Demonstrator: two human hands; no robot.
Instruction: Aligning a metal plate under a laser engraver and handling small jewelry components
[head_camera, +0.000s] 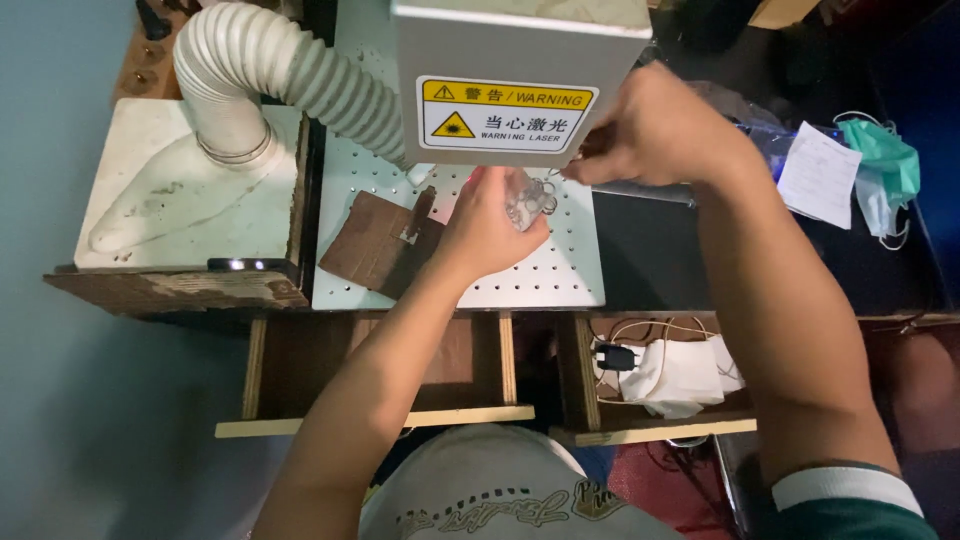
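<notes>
My left hand (487, 228) is closed around a small clear, shiny piece (528, 200) over the white perforated plate (560, 275), just under the grey machine head (515, 75). My right hand (655, 130) reaches in from the right, its fingertips pinched at the edge of that same piece. What exactly the fingers pinch is too small to tell. A brown wooden block (375, 240) lies on the plate to the left of my left hand.
A white ribbed hose (285, 70) runs to a white funnel hood (180, 190) at the left. Two open wooden drawers (380, 415) sit below; the right one holds a charger and white cloth (670, 375). Paper (818, 175) and a green face mask (880, 165) lie at right.
</notes>
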